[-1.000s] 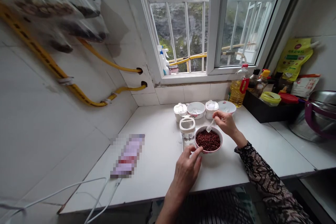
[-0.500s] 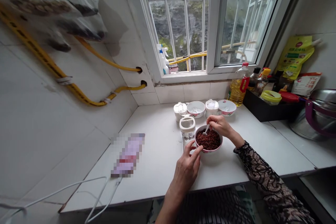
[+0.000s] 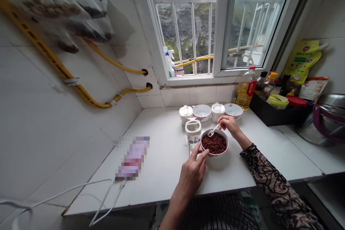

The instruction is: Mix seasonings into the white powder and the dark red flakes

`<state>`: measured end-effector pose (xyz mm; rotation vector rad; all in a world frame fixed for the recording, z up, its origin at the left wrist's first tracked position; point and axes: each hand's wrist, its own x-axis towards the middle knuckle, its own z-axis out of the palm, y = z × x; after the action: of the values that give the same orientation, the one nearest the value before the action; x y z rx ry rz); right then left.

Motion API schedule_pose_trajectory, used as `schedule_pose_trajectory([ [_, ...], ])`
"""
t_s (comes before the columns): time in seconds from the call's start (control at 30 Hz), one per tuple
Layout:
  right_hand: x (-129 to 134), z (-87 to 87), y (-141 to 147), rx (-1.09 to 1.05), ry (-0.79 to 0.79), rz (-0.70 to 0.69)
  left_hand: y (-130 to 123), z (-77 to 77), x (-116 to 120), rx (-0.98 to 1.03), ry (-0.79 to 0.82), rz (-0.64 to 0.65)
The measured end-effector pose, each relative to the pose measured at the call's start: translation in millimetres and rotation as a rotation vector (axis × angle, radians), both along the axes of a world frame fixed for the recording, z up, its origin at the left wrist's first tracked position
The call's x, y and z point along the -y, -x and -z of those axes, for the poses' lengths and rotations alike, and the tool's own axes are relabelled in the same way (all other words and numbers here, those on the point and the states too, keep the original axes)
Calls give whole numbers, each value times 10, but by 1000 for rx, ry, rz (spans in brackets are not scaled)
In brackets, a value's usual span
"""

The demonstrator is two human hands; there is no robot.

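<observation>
A white bowl with a pink pattern [image 3: 228, 146] stands on the white counter, filled with dark red-brown grains [image 3: 215, 143]. My left hand [image 3: 192, 169] rests its fingertips on the bowl's near left rim, thumb and fingers apart. Between the closed fingers of my right hand [image 3: 229, 125] is a small white spoon [image 3: 211, 133], its tip just above the grains at the bowl's far left. A few grains seem to lie on the spoon. Left of the bowl, touching or nearly so, is a clear jar with an open cream lid [image 3: 193, 133].
Behind stand two white lidded jars [image 3: 185, 115] [image 3: 217, 112] and two patterned bowls [image 3: 202, 112] [image 3: 233, 111]. An oil bottle [image 3: 244, 91], a black condiment tray [image 3: 277, 113] and a steel pot [image 3: 309, 125] are at right. A blurred purple object [image 3: 133, 158] with a cable lies left.
My right hand has drawn slightly up and right, and the spoon has risen from the grains and lies flatter. My left hand remains at the bowl's rim.
</observation>
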<state>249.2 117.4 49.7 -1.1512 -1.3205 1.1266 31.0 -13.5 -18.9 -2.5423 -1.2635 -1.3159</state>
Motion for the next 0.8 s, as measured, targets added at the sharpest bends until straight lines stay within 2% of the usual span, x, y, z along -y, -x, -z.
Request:
schedule_pose_trajectory([
  [0.2,-3,8,-14,-114,49,-2,-7,-22,2,3,-18,4],
  [0.37,56,-51,137,-175,23,-7,-22,-35,0,0,-30,-2],
  [0.5,154,-92,330,-14,-219,-31,-25,-38,3,-5,-23,-13],
  [0.67,291,-147,431,465,-635,-121,-21,-35,5,1,-27,-8],
  [0.73,316,-169,399,520,-707,-117,-20,-31,6,2,-28,-11],
  [0.8,321,-190,320,460,-698,-59,-18,-28,7,1,-26,-12],
])
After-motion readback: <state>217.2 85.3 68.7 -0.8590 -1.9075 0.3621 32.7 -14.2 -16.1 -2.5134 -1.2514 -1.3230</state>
